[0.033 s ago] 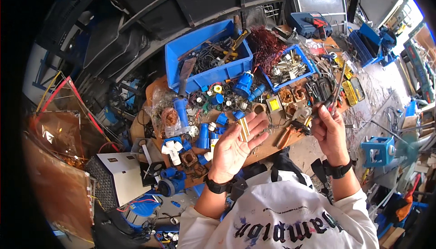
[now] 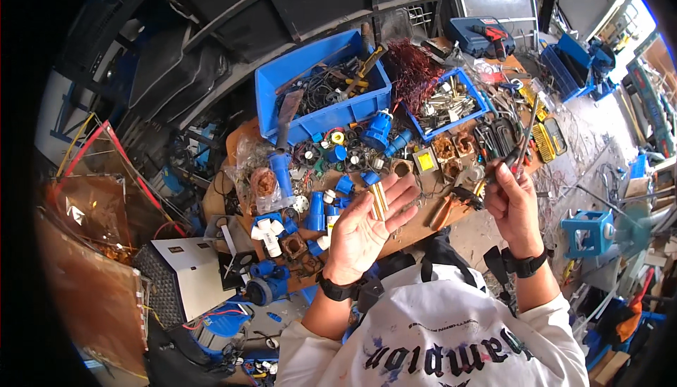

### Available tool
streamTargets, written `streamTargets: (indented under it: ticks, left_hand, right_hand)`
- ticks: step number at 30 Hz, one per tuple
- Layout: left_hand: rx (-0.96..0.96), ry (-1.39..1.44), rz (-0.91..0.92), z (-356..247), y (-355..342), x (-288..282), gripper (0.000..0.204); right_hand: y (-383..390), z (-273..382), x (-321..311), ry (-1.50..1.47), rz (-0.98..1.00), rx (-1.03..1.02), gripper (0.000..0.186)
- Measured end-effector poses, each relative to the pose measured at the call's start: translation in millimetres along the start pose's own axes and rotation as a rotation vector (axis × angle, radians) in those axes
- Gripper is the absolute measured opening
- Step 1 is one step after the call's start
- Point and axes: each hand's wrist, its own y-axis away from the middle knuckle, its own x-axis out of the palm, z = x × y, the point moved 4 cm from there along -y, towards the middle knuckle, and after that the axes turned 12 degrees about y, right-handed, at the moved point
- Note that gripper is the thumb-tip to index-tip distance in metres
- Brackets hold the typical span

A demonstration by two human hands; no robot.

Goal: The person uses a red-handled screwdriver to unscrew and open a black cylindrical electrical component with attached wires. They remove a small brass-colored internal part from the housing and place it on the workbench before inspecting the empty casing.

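Note:
My left hand (image 2: 360, 235) is palm up with its fingers spread, over the front edge of the table (image 2: 416, 232). A few short brass-coloured rods (image 2: 379, 201) lie across it, held against the thumb. My right hand (image 2: 513, 200) is raised at the table's right end, closed round a dark tool (image 2: 522, 150) with a long, narrow metal end that points away from me. Its exact kind is hard to make out. Between the hands, nearer the right one, an orange-handled hand tool (image 2: 441, 214) lies on the table.
A large blue bin (image 2: 324, 126) of metal tools stands at the back. Beside it are tangled reddish wire (image 2: 412, 69) and a blue tray (image 2: 430, 133) of metal parts. Blue and white pipe fittings (image 2: 268, 235) crowd the left. A red drill (image 2: 498, 40) rests on a blue case (image 2: 469, 38).

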Motion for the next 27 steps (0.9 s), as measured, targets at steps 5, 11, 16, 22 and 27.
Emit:
streamTargets:
  ticks: [5, 11, 16, 22, 27]
  left_hand:
    - [-0.078, 0.081, 0.046, 5.8, -2.6, 16.8, 0.044]
    - [-0.021, -0.082, 0.092, 11.0, -0.4, 28.1, 0.038]
    - [0.022, -0.215, 0.097, 16.6, 1.6, 35.8, 0.026]
    - [0.054, -0.26, 0.032, 20.7, 5.1, 44.4, 0.024]
    - [0.039, -0.249, 0.013, 23.0, 7.4, 54.6, 0.025]
  right_hand:
    - [6.7, -1.7, -20.4, -0.079, -0.034, -0.01, 0.017]
    - [14.7, -0.5, -38.9, -0.113, -0.05, -0.039, 0.019]
    - [19.4, 0.2, -49.0, -0.127, -0.063, -0.046, 0.019]
    - [25.8, 3.2, -54.8, -0.132, -0.069, -0.048, 0.018]
    - [29.4, 1.9, -57.7, -0.139, -0.072, -0.053, 0.018]
